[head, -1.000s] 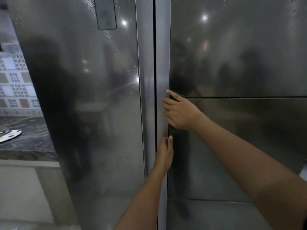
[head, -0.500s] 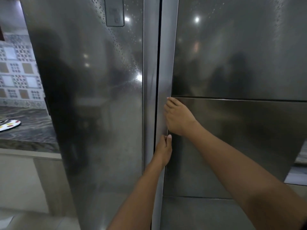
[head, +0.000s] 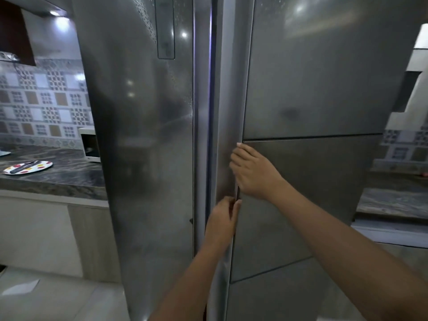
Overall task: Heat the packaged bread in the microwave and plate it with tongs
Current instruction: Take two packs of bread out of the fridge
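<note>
A tall steel two-door fridge fills the view. Its right door [head: 312, 89] stands slightly ajar, with a thin strip of bluish light in the gap beside the left door [head: 143, 135]. My right hand [head: 252, 170] curls around the right door's inner edge at mid height. My left hand [head: 222, 218] grips the same edge just below it. A white microwave [head: 89, 144] peeks out behind the fridge on the left counter. A white plate with red and yellow spots [head: 44, 165] lies there with dark tongs [head: 24, 166] on it. No packaged bread is in view.
The dark marbled counter [head: 58, 179] runs along the left wall under patterned tiles, with pale cabinets below. Another stretch of counter [head: 393, 200] shows to the right of the fridge. Pale floor lies at bottom left.
The right fridge door has swung out a little and light now shows in the gap. Both hands stayed on its edge. The view has widened, revealing the microwave and plate.
</note>
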A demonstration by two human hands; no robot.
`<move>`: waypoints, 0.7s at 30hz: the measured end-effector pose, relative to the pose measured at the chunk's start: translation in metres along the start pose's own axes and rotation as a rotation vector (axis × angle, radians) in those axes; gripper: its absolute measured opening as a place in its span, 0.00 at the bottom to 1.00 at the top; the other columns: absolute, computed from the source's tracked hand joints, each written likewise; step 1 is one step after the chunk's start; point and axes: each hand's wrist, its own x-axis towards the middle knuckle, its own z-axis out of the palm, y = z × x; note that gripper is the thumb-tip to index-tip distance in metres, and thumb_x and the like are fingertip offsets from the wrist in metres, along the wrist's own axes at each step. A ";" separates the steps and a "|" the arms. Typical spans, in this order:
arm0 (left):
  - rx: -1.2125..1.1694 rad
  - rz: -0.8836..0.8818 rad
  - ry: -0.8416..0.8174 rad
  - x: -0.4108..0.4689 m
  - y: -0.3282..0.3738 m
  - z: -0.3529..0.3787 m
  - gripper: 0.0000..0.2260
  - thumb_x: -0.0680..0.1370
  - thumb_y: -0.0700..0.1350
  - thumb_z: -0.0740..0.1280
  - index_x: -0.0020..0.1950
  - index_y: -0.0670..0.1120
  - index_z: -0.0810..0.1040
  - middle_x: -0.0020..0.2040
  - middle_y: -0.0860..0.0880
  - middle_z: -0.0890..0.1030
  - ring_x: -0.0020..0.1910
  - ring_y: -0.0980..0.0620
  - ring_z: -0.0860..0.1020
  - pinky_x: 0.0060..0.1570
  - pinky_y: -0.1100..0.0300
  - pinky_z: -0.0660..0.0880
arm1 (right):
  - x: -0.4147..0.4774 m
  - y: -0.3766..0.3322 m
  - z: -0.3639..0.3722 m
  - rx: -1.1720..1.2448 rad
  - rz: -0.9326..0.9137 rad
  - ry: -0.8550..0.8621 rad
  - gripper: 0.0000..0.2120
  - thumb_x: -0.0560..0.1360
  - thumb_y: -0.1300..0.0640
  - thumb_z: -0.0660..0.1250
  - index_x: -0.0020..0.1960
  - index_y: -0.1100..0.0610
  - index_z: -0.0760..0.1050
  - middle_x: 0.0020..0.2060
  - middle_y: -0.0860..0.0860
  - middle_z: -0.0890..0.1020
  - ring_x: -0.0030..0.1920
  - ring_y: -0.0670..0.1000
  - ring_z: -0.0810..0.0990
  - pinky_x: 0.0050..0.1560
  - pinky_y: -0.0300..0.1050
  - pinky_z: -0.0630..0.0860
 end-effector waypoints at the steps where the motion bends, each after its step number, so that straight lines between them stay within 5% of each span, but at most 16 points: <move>1: 0.013 0.046 0.041 -0.011 0.006 -0.002 0.11 0.79 0.55 0.60 0.48 0.48 0.73 0.40 0.53 0.75 0.39 0.56 0.74 0.40 0.64 0.69 | -0.011 0.000 -0.010 0.015 0.007 0.014 0.17 0.68 0.56 0.55 0.39 0.60 0.81 0.41 0.55 0.83 0.51 0.55 0.81 0.69 0.48 0.60; 4: 0.010 0.162 0.203 -0.039 0.027 -0.010 0.14 0.77 0.55 0.61 0.52 0.45 0.73 0.47 0.54 0.71 0.44 0.60 0.71 0.46 0.72 0.68 | -0.045 0.000 -0.035 0.017 0.040 0.052 0.14 0.68 0.57 0.57 0.39 0.60 0.80 0.41 0.55 0.82 0.52 0.55 0.80 0.70 0.47 0.59; 9: -0.139 0.118 0.303 -0.060 0.067 -0.025 0.12 0.78 0.53 0.56 0.52 0.47 0.73 0.47 0.54 0.71 0.45 0.63 0.71 0.47 0.75 0.68 | -0.102 0.000 -0.078 0.038 0.139 0.167 0.07 0.71 0.57 0.61 0.39 0.57 0.76 0.38 0.53 0.79 0.47 0.55 0.78 0.66 0.46 0.63; 12: -0.162 0.082 0.262 -0.055 0.081 -0.023 0.11 0.78 0.52 0.55 0.49 0.48 0.73 0.46 0.52 0.74 0.46 0.55 0.73 0.47 0.66 0.69 | -0.122 0.002 -0.113 0.064 0.209 0.285 0.09 0.74 0.56 0.60 0.39 0.57 0.75 0.38 0.53 0.78 0.42 0.56 0.77 0.51 0.47 0.67; 15: -0.206 0.054 0.213 -0.045 0.099 -0.013 0.21 0.77 0.59 0.53 0.56 0.46 0.74 0.53 0.48 0.76 0.54 0.51 0.74 0.57 0.52 0.73 | -0.132 0.007 -0.142 0.002 0.273 0.379 0.07 0.72 0.56 0.62 0.41 0.57 0.77 0.42 0.53 0.81 0.46 0.54 0.73 0.50 0.46 0.66; 21: -0.336 0.001 0.205 -0.037 0.155 -0.002 0.20 0.81 0.47 0.56 0.72 0.43 0.64 0.69 0.45 0.67 0.68 0.49 0.67 0.68 0.56 0.64 | -0.165 0.027 -0.180 -0.235 0.379 0.196 0.09 0.65 0.57 0.65 0.45 0.54 0.79 0.46 0.51 0.81 0.50 0.54 0.70 0.50 0.48 0.63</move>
